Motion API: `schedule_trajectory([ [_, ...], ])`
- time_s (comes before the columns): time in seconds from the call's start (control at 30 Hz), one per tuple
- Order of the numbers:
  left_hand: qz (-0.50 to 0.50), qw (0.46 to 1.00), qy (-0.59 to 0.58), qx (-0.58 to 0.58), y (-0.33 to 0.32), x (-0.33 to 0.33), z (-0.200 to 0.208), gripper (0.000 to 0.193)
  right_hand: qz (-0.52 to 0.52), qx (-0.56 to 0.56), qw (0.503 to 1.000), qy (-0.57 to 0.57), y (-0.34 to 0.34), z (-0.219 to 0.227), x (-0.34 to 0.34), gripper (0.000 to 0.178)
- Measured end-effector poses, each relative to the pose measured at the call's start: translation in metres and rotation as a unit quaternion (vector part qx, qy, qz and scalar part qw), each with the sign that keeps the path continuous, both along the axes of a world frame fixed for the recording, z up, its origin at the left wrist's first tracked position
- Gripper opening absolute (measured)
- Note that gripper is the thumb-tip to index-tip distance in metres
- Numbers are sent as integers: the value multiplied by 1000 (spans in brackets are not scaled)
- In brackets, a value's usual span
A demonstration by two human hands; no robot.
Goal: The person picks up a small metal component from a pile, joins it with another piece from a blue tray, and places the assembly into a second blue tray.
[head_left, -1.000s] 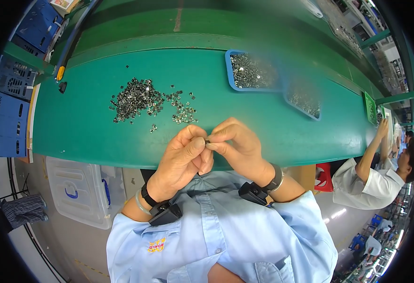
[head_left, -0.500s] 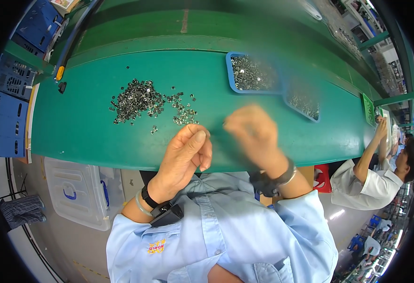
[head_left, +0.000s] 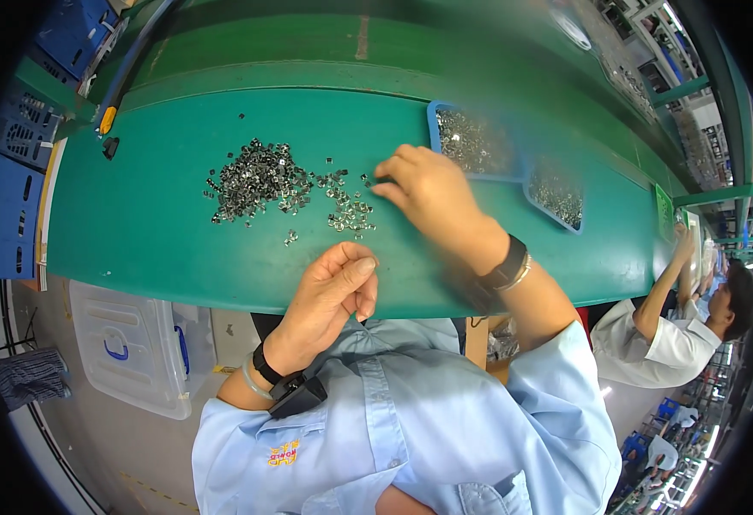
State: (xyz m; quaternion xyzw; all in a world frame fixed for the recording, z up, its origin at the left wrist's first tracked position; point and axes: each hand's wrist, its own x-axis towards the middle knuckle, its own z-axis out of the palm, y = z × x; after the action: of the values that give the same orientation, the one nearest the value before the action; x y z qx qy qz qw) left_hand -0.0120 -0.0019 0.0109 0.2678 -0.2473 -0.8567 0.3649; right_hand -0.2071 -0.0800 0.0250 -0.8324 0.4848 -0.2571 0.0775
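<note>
My left hand is held above the near side of the green table, its thumb pressed to the curled forefinger. Whatever the pinch holds, if anything, is too small to make out. Farther out and to the right, my right hand reaches over the table with thumb and forefinger apart. Just left of its fingertips lies a small dark square metal piece. A loose scatter of shiny small metal pieces lies between the hands and a large heap of darker ones at the left.
Two blue trays of small metal parts stand at the back right, partly blurred. A yellow-handled cutter is at the far left. A lidded clear plastic box sits on the floor at left. Another person works at the right.
My right hand has moved left and away from me, toward the scattered pieces, and its thumb and forefinger have parted. My left hand keeps its pinch. The view has shifted slightly.
</note>
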Motion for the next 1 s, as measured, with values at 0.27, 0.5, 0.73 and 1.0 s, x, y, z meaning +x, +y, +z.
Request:
schedule_trajectory([
  [0.27,16,1000,-1,3,-5,4,0,16,14,67,996,-55,12,3,10,15],
  [0.5,34,998,-53,-8,-7,-11,7,21,3,160,959,-236,59,26,5,16],
  [0.73,7,996,-81,-27,-4,-23,11,24,45,71,977,-195,68,15,-9,18],
  [1.0,-8,998,-68,-10,-8,-24,11,19,44,85,966,-238,78,8,-10,17],
])
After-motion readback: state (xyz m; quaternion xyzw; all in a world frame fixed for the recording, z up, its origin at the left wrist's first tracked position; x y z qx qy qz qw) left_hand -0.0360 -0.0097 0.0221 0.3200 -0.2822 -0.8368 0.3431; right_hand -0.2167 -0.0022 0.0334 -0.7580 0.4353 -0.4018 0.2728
